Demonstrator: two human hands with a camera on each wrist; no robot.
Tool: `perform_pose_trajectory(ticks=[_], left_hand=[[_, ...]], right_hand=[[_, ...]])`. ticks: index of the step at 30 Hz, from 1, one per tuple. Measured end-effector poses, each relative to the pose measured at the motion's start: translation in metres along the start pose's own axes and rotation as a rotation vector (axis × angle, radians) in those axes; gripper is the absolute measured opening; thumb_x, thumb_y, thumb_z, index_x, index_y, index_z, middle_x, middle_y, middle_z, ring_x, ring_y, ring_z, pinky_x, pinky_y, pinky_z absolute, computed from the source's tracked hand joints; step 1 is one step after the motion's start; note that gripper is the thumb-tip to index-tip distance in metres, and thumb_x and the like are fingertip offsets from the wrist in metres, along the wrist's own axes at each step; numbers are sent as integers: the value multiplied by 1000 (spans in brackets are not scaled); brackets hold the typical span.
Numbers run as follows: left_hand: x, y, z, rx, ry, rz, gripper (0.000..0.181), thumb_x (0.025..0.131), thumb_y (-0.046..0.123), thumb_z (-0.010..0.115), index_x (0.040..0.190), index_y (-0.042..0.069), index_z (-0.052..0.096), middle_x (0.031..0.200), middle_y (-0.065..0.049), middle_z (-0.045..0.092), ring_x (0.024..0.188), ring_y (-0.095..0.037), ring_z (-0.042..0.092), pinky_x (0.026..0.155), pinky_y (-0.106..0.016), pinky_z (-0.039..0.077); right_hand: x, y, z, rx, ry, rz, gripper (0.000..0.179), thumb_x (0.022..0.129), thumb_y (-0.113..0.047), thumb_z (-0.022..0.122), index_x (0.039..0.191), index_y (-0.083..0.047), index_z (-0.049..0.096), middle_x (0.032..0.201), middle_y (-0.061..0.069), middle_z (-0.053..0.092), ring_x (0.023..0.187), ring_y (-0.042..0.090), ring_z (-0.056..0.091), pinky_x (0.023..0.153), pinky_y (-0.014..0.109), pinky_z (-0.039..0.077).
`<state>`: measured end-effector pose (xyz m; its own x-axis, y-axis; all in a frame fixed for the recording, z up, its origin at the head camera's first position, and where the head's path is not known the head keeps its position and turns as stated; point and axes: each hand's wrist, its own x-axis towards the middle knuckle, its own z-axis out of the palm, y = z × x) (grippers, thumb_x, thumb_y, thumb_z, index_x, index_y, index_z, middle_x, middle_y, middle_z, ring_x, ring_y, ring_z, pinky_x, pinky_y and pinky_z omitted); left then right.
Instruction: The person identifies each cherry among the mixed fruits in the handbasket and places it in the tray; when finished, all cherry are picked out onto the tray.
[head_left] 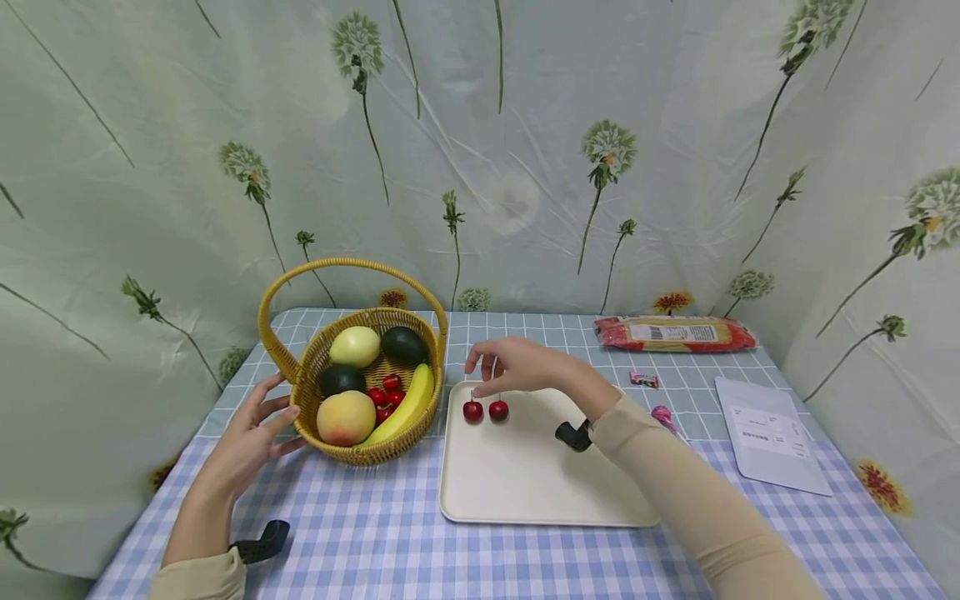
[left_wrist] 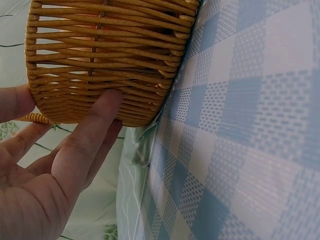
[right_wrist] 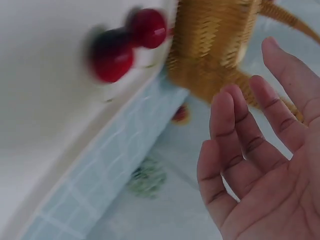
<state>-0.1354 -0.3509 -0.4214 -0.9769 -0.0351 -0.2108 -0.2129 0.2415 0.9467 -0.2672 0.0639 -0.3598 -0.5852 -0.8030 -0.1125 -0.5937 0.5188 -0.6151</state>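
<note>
My left hand touches the near left side of a yellow woven basket, its fingertips against the wicker in the left wrist view. Inside the basket lie a peach, a banana, dark green avocado-like fruits, a pale yellow-green fruit and several red cherries. Two cherries with stems, one on the left and one on the right, sit on a cream tray. Just above them hovers my right hand, fingers loosely bent and holding nothing.
Along the back right lies a red and yellow package. A small pink wrapped candy, a pink lollipop and a white pouch are right of the tray. The basket's tall handle arches upward. A floral curtain backs the table.
</note>
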Motion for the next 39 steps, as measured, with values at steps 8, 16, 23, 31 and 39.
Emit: perform_pose_trajectory(ticks=[8, 16, 23, 31, 39], left_hand=[[-1, 1, -1, -3, 4, 17, 75, 115, 23, 51, 175, 22, 4, 170, -33, 21, 149, -47, 37, 95, -35, 65], [0, 1, -2, 32, 4, 29, 76, 115, 24, 53, 174, 20, 7, 168, -33, 26, 139, -33, 50, 95, -35, 65], [0, 1, -1, 21, -1, 31, 75, 115, 23, 52, 174, 20, 6, 169, -33, 26, 149, -47, 40, 97, -38, 65], [0, -1, -1, 14, -8, 33, 75, 115, 20, 51, 174, 21, 5, 168, -33, 26, 149, -48, 39, 99, -42, 65], [-1, -2, -1, 11, -3, 36, 74, 115, 21, 52, 174, 21, 6, 168, -34, 26, 147, -47, 41, 98, -42, 65]], right_hand=[[29, -52, 8, -23, -90, -103, 32, 102, -26, 77, 129, -11, 70, 101, -2, 73, 97, 13, 71, 89, 25, 58], [68, -83, 26, -98, -153, -142, 28, 105, -22, 72, 130, -9, 72, 106, -1, 74, 97, 11, 68, 87, 18, 55], [101, -92, 36, -184, -155, -96, 22, 108, -10, 62, 126, -10, 75, 107, 1, 74, 89, 10, 59, 79, 18, 50], [130, -97, 39, -192, -239, 47, 24, 108, -13, 63, 130, -15, 74, 111, 0, 72, 90, 10, 61, 75, 18, 51], [146, -101, 43, -238, -322, 119, 28, 109, -16, 63, 136, -14, 72, 127, 1, 66, 99, 11, 56, 78, 18, 50]])
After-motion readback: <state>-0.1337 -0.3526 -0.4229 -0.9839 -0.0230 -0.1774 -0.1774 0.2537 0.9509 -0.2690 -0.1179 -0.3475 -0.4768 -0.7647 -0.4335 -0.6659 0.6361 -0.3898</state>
